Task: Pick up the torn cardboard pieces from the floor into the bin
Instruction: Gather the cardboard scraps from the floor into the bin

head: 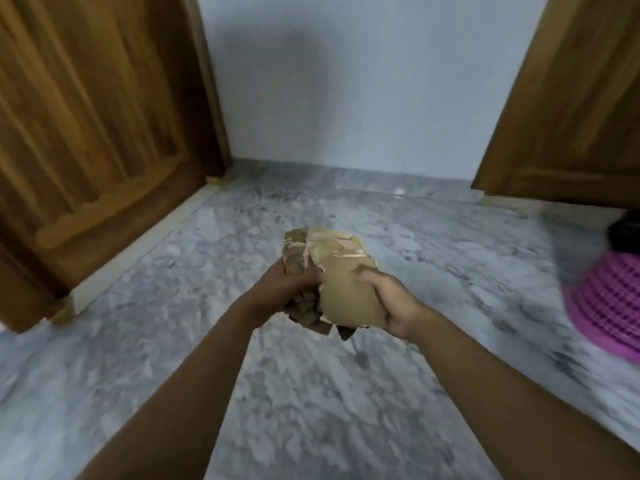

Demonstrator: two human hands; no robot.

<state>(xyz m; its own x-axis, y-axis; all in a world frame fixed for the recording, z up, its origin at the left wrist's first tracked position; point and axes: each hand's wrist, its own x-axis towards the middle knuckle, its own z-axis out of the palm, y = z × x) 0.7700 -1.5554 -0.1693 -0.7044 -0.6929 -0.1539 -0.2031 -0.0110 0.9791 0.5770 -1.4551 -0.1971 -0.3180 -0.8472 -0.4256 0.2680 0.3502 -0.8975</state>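
1. The person holds a bunch of torn cardboard pieces (pixel 346 271) in both hands. The bunch is up in the air, over the middle of the floor (pixel 311 393).
2. The left hand (pixel 277 289) has its fingers curled tight round the left side of the bunch.
3. The right hand (pixel 388 299) grips the big flat piece on the right side, with the thumb pressed on its front.
4. A pink basket (pixel 602 306) full of little holes sits at the right edge of the floor, well apart from the hands. I think that is the bin. A dark thing (pixel 623 230) is just behind it, too blurry to name.
5. The picking up looks about done. I see no brown pieces lying on the floor.
6. There is one small white bit (pixel 399 192) at the far edge of the floor, by the wall (pixel 346 81). There is also a small dark spot (pixel 362 356) near the person. I cannot tell what either one is.
7. What is left is to carry the bunch over to the right edge and drop it into the basket. I cannot see inside the basket, so I cannot tell if any cardboard is in it yet.
8. Some small scraps hang loose under the bunch. I think they could slip out on the way, so both hands should hold tight.
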